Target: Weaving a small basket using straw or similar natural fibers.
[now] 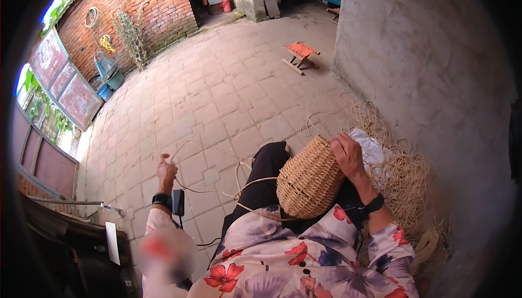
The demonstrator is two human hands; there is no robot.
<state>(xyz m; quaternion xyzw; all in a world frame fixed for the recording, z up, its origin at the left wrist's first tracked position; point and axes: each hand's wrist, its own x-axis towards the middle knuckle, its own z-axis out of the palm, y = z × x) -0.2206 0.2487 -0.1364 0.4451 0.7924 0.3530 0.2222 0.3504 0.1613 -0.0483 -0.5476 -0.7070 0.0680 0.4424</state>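
A woven straw-coloured basket [309,181], rounded and narrowing toward its upper end, rests tilted on my lap. My right hand [348,155] is closed on its upper right edge, the thumb side against the weave. Out to the left, away from the basket, my left hand [167,172] is raised with its fingers closed on a thin plaited cord. That cord [187,187] loops loosely around the hand. More cord [254,181] runs from the basket's left side across my dark trouser leg. Its exact path between basket and left hand is hard to follow.
A big tangled heap of cord [405,184] lies along the grey wall [418,42] on my right, beside a white sheet [368,146]. A folding stool [300,53] with an orange seat stands ahead on the paved floor [217,91]. At left are metal gates [65,83] and buckets [113,78].
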